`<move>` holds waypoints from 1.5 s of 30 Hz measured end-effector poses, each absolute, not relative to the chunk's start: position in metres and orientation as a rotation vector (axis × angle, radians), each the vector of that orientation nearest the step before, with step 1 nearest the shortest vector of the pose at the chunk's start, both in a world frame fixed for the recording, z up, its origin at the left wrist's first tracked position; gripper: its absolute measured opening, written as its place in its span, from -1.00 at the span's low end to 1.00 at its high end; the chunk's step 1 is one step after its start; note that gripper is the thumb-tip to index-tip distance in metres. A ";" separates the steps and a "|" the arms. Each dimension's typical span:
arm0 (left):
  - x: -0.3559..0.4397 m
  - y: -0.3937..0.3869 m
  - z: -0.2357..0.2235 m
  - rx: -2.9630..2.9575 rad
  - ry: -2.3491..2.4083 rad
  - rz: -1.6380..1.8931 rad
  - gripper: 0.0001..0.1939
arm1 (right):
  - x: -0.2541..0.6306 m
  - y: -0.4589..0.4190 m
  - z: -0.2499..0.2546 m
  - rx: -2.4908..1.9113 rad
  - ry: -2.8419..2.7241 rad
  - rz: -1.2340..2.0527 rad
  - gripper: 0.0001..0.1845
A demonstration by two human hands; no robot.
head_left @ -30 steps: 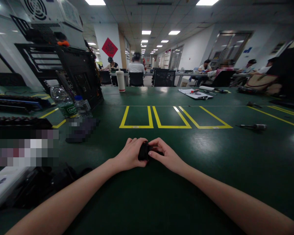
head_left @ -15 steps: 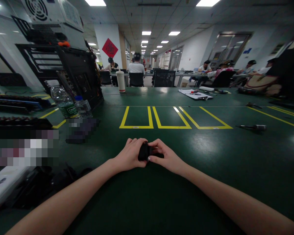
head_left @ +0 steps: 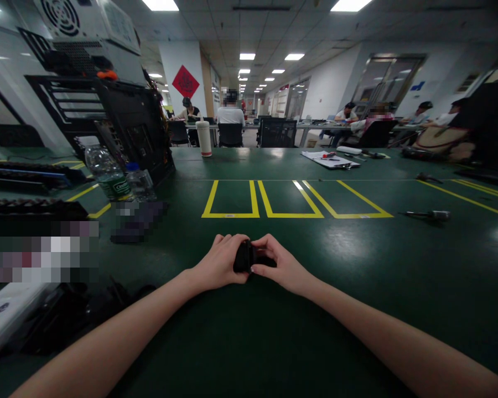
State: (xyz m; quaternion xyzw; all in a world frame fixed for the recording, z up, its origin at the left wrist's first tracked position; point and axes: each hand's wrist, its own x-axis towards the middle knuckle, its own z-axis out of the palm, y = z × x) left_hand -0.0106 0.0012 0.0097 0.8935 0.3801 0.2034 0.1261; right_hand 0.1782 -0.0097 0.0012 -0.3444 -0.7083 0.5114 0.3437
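Between my hands, just above or on the green table [head_left: 249,342], is a small black part [head_left: 243,257] with a straight raised edge on its right side. Its exact kind cannot be made out. My left hand [head_left: 219,258] is closed round its left side, thumb below and fingers over the top. From the right, my right hand [head_left: 280,264] pinches the part's edge between thumb and fingertips. Some dark material shows inside the curl of the right fingers, and its shape is unclear.
Yellow tape outlines [head_left: 230,215] lie beyond my hands. A screwdriver [head_left: 429,215] rests at right, a clipboard [head_left: 330,160] farther back. To the left stand a plastic bottle [head_left: 108,171], a smaller blue-capped bottle [head_left: 139,182] and a black computer case [head_left: 136,132]. A white cup [head_left: 204,138] stands behind.
Both hands keep nearly the same grip on the black part. The whole view has shifted very slightly; nothing else has visibly moved.
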 end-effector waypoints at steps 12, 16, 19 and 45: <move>-0.011 0.001 0.011 2.606 1.100 0.581 -0.42 | 0.177 -0.010 0.003 -0.926 -1.770 1.358 -0.72; -0.013 -0.003 0.019 2.585 1.076 0.556 -0.44 | 0.177 -0.011 0.005 -0.999 -1.839 1.302 -0.67; -0.012 -0.003 0.021 2.585 1.072 0.543 -0.45 | 0.178 -0.010 0.004 -0.961 -1.866 1.305 -0.68; -0.013 0.001 0.010 2.602 1.082 0.580 -0.40 | 0.181 -0.012 0.002 -0.886 -1.879 1.285 -0.62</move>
